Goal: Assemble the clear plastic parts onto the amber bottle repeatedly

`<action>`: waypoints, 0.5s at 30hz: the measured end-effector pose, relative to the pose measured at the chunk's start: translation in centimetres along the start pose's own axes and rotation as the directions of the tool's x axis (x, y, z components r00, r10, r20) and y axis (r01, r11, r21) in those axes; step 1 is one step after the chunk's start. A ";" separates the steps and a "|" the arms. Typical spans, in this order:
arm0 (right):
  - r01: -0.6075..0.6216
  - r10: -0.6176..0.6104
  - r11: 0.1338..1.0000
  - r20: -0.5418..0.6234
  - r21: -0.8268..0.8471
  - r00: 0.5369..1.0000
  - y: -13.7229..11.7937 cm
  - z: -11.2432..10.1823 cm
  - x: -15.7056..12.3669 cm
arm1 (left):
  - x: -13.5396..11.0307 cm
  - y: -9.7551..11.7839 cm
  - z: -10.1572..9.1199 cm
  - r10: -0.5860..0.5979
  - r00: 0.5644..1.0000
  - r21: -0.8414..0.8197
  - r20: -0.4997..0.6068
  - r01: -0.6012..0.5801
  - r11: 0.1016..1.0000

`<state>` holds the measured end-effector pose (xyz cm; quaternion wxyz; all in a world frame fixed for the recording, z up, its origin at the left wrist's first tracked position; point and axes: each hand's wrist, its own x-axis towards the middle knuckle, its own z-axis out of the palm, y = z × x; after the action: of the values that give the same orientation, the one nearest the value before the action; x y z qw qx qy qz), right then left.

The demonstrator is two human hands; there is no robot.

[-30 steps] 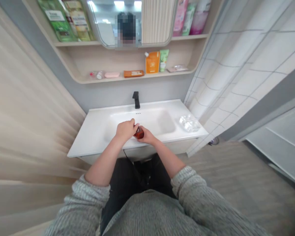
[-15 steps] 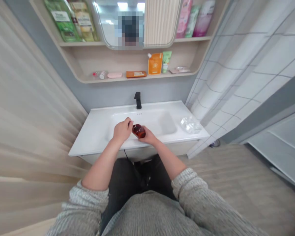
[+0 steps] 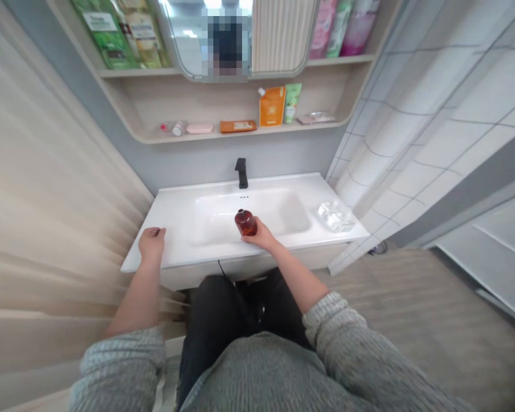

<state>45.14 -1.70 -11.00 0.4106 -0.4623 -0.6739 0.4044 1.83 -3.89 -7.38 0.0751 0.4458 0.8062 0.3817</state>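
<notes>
Right hand (image 3: 261,236) grips amber bottle (image 3: 246,223); empty left hand (image 3: 151,243), loosely curled, rests on washbasin (image 3: 175,229) rim at 9 o'clock.

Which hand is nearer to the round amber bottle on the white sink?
The right hand is nearer: it touches the lower right side of the round amber bottle. The left hand is apart from it, resting on the front left edge of the white sink.

Heads up, I slid the left hand (image 3: 151,243) off the round amber bottle (image 3: 246,223) and out to the front edge of the white ceramic sink counter (image 3: 184,252), and the bottle ended up more upright.
</notes>
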 end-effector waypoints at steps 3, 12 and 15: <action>-0.021 0.021 1.000 -0.005 0.020 1.000 -0.2 0.0 -0.1 | -0.6 -0.6 0.9 -0.020 1.000 -0.053 0.009 0.021 0.998; -0.042 0.042 0.999 -0.008 0.009 0.999 -0.2 0.1 -0.3 | -0.5 -2.0 2.1 0.046 0.999 0.121 0.023 -0.049 0.991; -0.040 0.040 0.999 -0.015 0.005 0.999 0.0 0.1 -0.2 | -0.4 -2.3 2.3 0.068 0.998 0.166 -0.006 -0.066 0.984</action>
<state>45.12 -1.93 -11.06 0.4088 -0.4777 -0.6605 0.4104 1.58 -3.65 -10.69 0.0202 0.4751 0.8201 0.3182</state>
